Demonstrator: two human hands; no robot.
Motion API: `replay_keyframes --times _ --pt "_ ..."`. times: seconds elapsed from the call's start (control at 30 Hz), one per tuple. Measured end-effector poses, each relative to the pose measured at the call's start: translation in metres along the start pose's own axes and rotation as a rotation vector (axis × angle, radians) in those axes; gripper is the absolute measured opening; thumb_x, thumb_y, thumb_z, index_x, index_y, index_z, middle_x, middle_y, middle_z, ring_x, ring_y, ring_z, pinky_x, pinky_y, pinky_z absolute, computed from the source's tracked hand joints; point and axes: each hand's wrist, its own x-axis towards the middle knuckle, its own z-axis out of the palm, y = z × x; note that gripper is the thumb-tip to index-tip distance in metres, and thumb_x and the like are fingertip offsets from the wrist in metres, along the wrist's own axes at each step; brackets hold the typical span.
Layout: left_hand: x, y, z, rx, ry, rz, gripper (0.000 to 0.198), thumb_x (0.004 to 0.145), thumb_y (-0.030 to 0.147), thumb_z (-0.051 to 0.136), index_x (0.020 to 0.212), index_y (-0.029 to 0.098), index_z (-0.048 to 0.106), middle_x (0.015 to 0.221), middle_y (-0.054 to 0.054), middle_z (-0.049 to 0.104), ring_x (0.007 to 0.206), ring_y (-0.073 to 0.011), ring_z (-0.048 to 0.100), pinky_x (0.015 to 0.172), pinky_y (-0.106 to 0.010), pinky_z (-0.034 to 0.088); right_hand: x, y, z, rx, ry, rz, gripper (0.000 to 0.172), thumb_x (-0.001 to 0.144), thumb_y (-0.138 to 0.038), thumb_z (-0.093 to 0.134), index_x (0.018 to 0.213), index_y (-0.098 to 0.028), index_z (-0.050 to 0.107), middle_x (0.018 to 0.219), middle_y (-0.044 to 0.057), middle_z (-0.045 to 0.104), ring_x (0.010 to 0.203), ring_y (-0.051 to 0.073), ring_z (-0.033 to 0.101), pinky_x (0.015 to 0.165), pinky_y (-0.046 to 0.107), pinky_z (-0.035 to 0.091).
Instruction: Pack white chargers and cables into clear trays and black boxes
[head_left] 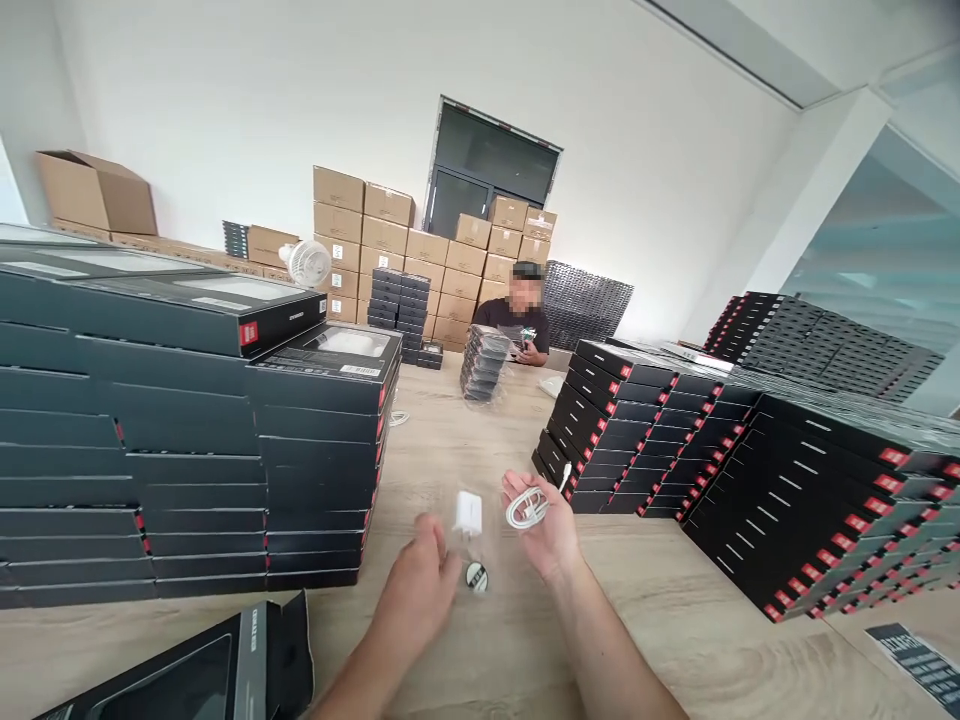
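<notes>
A coiled white cable lies in the upturned palm of my right hand, with one plug end sticking up above the fingers. My left hand is closed, its thumb and curled fingers at the left edge of a clear plastic bag; what the fingertips pinch is partly hidden. At the bag, between my hands, are a white charger plug and a small round black-and-white piece. An open black box with a window lies at the lower left.
Tall stacks of black boxes rise on the left, with more box stacks on the right. Across the wooden table sits a person behind a wrapped pile. Cartons and a small white fan stand farther back.
</notes>
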Motion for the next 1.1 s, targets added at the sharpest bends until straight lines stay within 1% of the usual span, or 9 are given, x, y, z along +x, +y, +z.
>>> replay_keyframes --times 0.13,0.23,0.37,0.5,0.6,0.8,0.9,1.0,1.1 --pt "0.006 -0.006 0.015 -0.727 0.052 -0.147 0.073 0.087 0.031 0.061 0.145 0.022 0.018 0.109 -0.009 0.062 0.087 -0.0214 0.069 0.065 -0.030 0.055 -0.011 0.012 0.010 -0.127 0.033 -0.065 0.027 0.079 -0.043 0.065 0.092 -0.021 0.072 0.114 0.009 0.075 0.113 0.026 0.066 0.083 0.036 0.054" --pt "0.004 -0.006 0.025 -1.144 0.042 -0.150 0.069 0.075 0.036 0.077 0.131 0.022 0.038 0.120 -0.012 0.060 0.108 -0.0259 0.065 0.080 -0.035 0.057 -0.022 0.019 0.013 -0.404 -0.021 -0.195 0.039 0.087 -0.049 0.058 0.108 -0.021 0.075 0.125 0.008 0.071 0.122 0.027 0.061 0.096 0.037 0.050" --pt "-0.003 0.000 0.025 -1.430 -0.091 -0.146 0.054 0.063 0.040 0.089 0.099 0.023 0.052 0.116 -0.009 0.068 0.104 -0.0262 0.067 0.082 -0.039 0.056 -0.030 0.021 0.011 -0.727 -0.159 -0.370 0.045 0.094 -0.049 0.055 0.128 -0.023 0.067 0.140 0.007 0.061 0.136 0.027 0.049 0.115 0.042 0.033" --pt "-0.007 0.002 0.015 -1.483 -0.068 -0.137 0.054 0.057 0.038 0.092 0.091 0.022 0.053 0.110 -0.007 0.072 0.090 -0.0218 0.071 0.081 -0.040 0.057 -0.035 0.027 0.011 -0.966 -0.402 -0.515 0.052 0.097 -0.048 0.051 0.144 -0.026 0.052 0.160 0.005 0.036 0.149 0.027 0.028 0.123 0.048 0.015" --pt "-0.005 -0.001 0.009 -1.412 -0.019 -0.133 0.052 0.057 0.039 0.092 0.089 0.020 0.056 0.107 -0.007 0.074 0.088 -0.0213 0.071 0.079 -0.038 0.057 -0.035 0.029 0.009 -1.019 -0.482 -0.398 0.059 0.097 -0.047 0.050 0.152 -0.032 0.038 0.166 0.000 0.021 0.152 0.026 0.018 0.124 0.048 0.011" --pt "-0.001 -0.006 0.008 -1.247 -0.027 -0.146 0.052 0.057 0.046 0.090 0.089 0.020 0.058 0.109 -0.009 0.074 0.088 -0.0248 0.071 0.072 -0.037 0.056 -0.019 0.007 -0.009 -0.464 -0.476 0.064 0.083 0.086 -0.051 0.061 0.157 -0.033 0.023 0.143 0.012 0.057 0.119 0.031 0.061 0.095 0.046 0.049" --pt "0.000 -0.007 0.010 -1.218 -0.077 -0.121 0.047 0.059 0.044 0.088 0.086 0.020 0.059 0.104 -0.009 0.075 0.090 -0.0263 0.071 0.072 -0.037 0.055 -0.017 0.002 -0.013 -0.453 -0.435 0.162 0.075 0.084 -0.051 0.069 0.150 -0.027 0.042 0.116 0.012 0.071 0.100 0.028 0.068 0.082 0.040 0.052" --pt "0.002 -0.006 0.009 -1.209 -0.083 -0.025 0.040 0.060 0.038 0.087 0.081 0.019 0.060 0.093 -0.008 0.077 0.085 -0.0245 0.071 0.076 -0.036 0.054 -0.021 0.004 -0.010 -0.513 -0.549 0.174 0.057 0.082 -0.046 0.074 0.133 -0.024 0.061 0.110 0.010 0.072 0.094 0.025 0.067 0.081 0.036 0.051" --pt "0.004 -0.007 0.008 -1.162 -0.012 0.026 0.034 0.061 0.035 0.085 0.076 0.019 0.060 0.081 -0.004 0.076 0.076 -0.0211 0.069 0.074 -0.033 0.053 -0.024 0.010 -0.003 -0.572 -0.592 0.045 0.053 0.083 -0.046 0.074 0.130 -0.022 0.062 0.106 0.008 0.072 0.090 0.023 0.066 0.080 0.034 0.050"
